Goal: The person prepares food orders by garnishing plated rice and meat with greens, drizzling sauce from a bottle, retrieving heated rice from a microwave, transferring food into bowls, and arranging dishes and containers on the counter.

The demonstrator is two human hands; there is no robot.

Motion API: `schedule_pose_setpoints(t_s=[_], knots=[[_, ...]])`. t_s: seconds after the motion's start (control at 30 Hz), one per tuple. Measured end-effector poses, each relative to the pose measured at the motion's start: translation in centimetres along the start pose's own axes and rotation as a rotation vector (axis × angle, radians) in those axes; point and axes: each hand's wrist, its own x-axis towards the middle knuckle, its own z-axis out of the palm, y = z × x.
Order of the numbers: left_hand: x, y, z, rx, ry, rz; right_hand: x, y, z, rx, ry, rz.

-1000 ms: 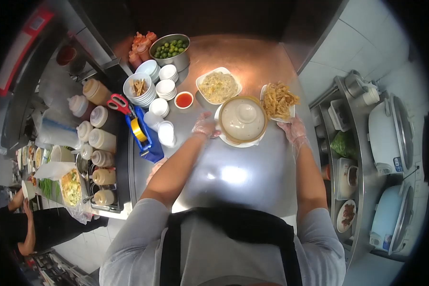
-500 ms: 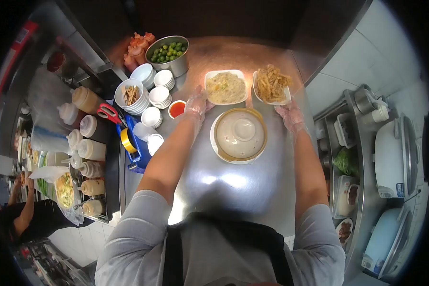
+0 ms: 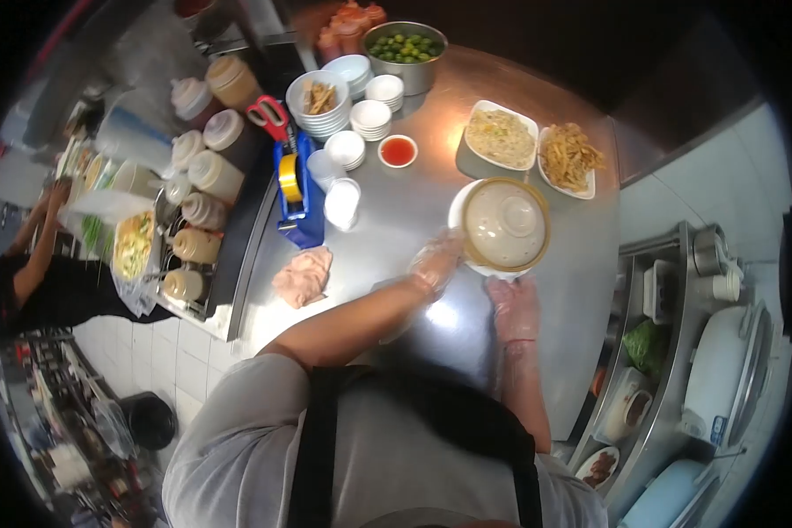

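A lidded clay pot (image 3: 505, 223) with a tan rim sits on a white plate (image 3: 456, 209) on the steel table. My left hand (image 3: 437, 261), in a clear plastic glove, is at the plate's lower left edge with its fingers stretched toward it. My right hand (image 3: 512, 310), gloved too, lies by the near edge of the plate, fingers extended. Whether either hand presses on the plate is hard to see. Beyond the pot stand a white dish of fried rice (image 3: 501, 134) and a white dish of crispy fried pieces (image 3: 570, 158).
A red sauce cup (image 3: 398, 151), stacked white cups (image 3: 346, 150), a blue tape dispenser (image 3: 301, 207) and a crumpled pink cloth (image 3: 303, 276) are on the left. A pot of limes (image 3: 405, 53) stands behind. Another person (image 3: 57, 282) works at far left. Shelves (image 3: 669, 334) flank the right.
Both hands have drawn back from the two food dishes to the near side of the clay pot. The view has turned, and the pink cloth now shows.
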Motion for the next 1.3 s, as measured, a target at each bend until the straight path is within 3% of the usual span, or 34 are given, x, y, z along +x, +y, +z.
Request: schedule_pose_setpoints(t_s=[0.03,0.1,0.13,0.23,0.33,0.4,0.47,0.53,0.63,0.73,0.83,0.87,0.93,0.97,1.07,1.13,1.2,1.3], knots=[[0.5,0.3,-0.1,-0.007,-0.026,-0.006,0.9,-0.2,-0.4,-0.022,-0.003,-0.042],[-0.3,3.7,-0.1,-0.319,-0.106,-0.161,2.2,-0.7,-0.4,0.093,-0.015,-0.074],[-0.8,4.4,-0.5,-0.379,-0.132,-0.109,2.2,-1.1,0.0,0.08,-0.008,-0.11],[-3.5,6.7,-2.7,-0.253,-0.191,-0.047,1.6,1.5,-0.4,-0.143,-0.029,-0.291],[-7.0,6.4,-5.9,-0.121,-0.001,0.031,-0.2,4.4,5.1,-0.393,-0.143,-0.315],[-12.9,7.1,-9.3,-0.075,0.094,0.09,0.9,3.9,13.1,-1.086,-0.509,-0.714],[-16.6,7.1,-11.1,-0.061,0.192,0.039,3.2,2.7,19.6,-1.162,-0.648,-0.726],[-19.8,5.6,-13.3,0.002,0.35,0.027,10.8,5.0,22.7,-1.319,-0.632,-1.336],[-24.6,5.4,-15.4,-0.067,0.534,0.004,13.3,5.6,26.7,-1.626,-0.532,-1.485],[-27.8,4.4,-16.2,-0.145,0.669,-0.013,16.2,5.9,30.0,-2.204,-0.585,-1.206],[-30.1,4.1,-17.1,-0.165,0.761,-0.033,16.6,5.2,30.4,-1.883,-0.705,-1.212],[-30.7,3.9,-17.6,-0.163,0.77,-0.023,17.8,6.2,30.4,-1.895,-0.64,-1.344],[-31.6,4.1,-17.7,-0.154,0.803,-0.042,18.8,6.0,30.0,-1.919,-0.582,-1.414],[-32.0,4.6,-17.8,-0.197,0.799,-0.052,19.8,5.0,28.4,-1.583,-0.795,-1.465],[-32.9,4.8,-19.5,-0.083,0.878,-0.011,11.5,3.2,26.5,-1.358,-0.608,-1.029],[-33.4,4.4,-21.7,0.081,0.963,0.03,9.5,3.4,22.1,-1.465,-0.554,-1.049],[-33.2,6.0,-23.6,0.397,1.122,0.035,6.9,5.0,18.8,-1.354,-0.539,-0.795],[-31.4,8.3,-26.0,0.68,1.141,0.199,5.6,7.9,14.7,-1.5,-0.699,-1.12]])
